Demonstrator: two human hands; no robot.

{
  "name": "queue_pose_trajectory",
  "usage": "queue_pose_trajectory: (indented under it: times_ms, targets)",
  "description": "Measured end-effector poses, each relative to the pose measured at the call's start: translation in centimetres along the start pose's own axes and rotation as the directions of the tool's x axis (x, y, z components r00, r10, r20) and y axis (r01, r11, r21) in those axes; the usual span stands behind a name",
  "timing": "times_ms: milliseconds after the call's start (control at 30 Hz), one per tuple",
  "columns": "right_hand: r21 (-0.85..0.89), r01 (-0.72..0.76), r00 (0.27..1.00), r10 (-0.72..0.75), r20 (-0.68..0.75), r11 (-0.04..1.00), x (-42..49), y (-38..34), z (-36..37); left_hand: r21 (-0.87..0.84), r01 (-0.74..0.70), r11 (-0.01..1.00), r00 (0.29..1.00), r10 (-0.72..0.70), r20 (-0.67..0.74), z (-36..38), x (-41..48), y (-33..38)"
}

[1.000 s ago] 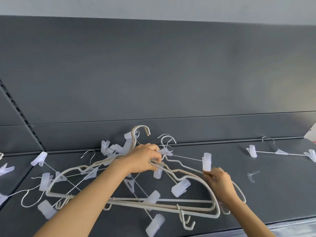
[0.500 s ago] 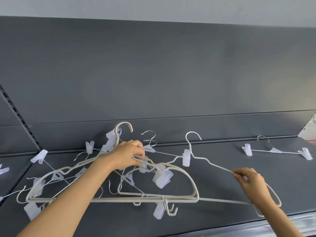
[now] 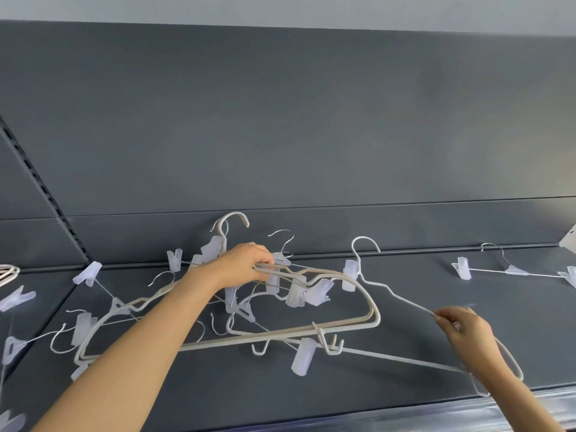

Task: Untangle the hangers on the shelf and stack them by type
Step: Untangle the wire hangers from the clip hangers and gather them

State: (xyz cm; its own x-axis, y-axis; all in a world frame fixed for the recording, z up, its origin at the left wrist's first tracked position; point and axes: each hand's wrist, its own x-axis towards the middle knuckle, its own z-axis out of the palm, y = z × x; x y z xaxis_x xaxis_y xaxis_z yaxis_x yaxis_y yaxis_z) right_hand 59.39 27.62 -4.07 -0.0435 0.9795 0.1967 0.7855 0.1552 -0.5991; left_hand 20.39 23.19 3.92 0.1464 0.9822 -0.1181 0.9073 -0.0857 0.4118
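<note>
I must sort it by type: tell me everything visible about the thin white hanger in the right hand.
The thin white hanger looks like coated wire: an open hook, a kinked neck, a sloped shoulder, a rounded right end, a straight lower bar. The right hand pinches its right shoulder. Its left part is hidden among thicker cream hangers. A translucent clip sits beside its neck; attachment unclear.
</note>
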Motion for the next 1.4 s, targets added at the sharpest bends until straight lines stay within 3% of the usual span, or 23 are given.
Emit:
queue_pose_trajectory:
  times_ms: [167, 333, 533, 767, 967, 1033, 1100, 1167, 1200, 1300, 1400]
  targets:
    - [0.013, 0.009, 0.997, -0.01, 0.077, 1.0, 0.0, -0.1, 1.0, -0.037, 0.031, 0.999, 0.998, -0.033, -0.055, -0.9, -0.5, -0.4]
    - [0.004, -0.045, 0.997, 0.045, 0.065, 0.999, 0.3, 0.2, 1.1, -0.017, 0.051, 0.999, 0.994, -0.053, -0.096, -0.6, -0.5, -1.4]
    - [0.014, -0.086, 0.994, 0.085, 0.072, 0.996, 0.4, 0.7, 1.1, 0.101, 0.047, 0.994, 0.986, -0.03, -0.163, 1.0, 0.2, -1.6]
    - [0.045, -0.134, 0.988, 0.13, 0.079, 0.99, -0.3, 1.0, 1.4, 0.203, 0.091, 0.975, 0.987, -0.06, -0.151, 3.3, 1.0, -1.6]
    - [0.06, -0.134, 0.988, 0.129, 0.08, 0.989, -0.7, 0.9, 1.3, 0.261, 0.119, 0.958, 0.993, -0.112, -0.041, 2.9, -0.9, -0.9]
    - [0.063, -0.136, 0.988, 0.13, 0.086, 0.989, -0.8, 1.0, 1.2, 0.217, 0.109, 0.97, 0.988, -0.082, -0.128, 2.6, -2.8, -0.3]
    - [0.063, -0.14, 0.987, 0.134, 0.093, 0.988, -0.8, 0.9, 1.2, 0.126, 0.091, 0.988, 0.949, -0.047, -0.312, 2.8, -5.3, 0.0]
    - [0.054, -0.136, 0.987, 0.13, 0.099, 0.989, -0.8, 0.8, 1.2, 0.001, 0.122, 0.993, 0.88, -0.108, -0.463, 4.0, -8.1, -0.3]
    - [0.052, -0.136, 0.986, 0.13, 0.103, 0.989, -0.8, 0.7, 1.1, -0.054, 0.161, 0.985, 0.864, -0.167, -0.475, 4.7, -9.4, -0.6]
    - [0.047, -0.128, 0.986, 0.122, 0.117, 0.991, -0.5, 0.7, 1.1, -0.075, 0.357, 0.931, 0.862, -0.359, -0.357, 6.7, -11.5, -1.9]
    - [0.071, -0.152, 0.981, 0.141, 0.134, 0.986, -0.2, 1.1, 1.4, 0.018, 0.428, 0.903, 0.879, -0.412, -0.238, 7.2, -11.4, -2.7]
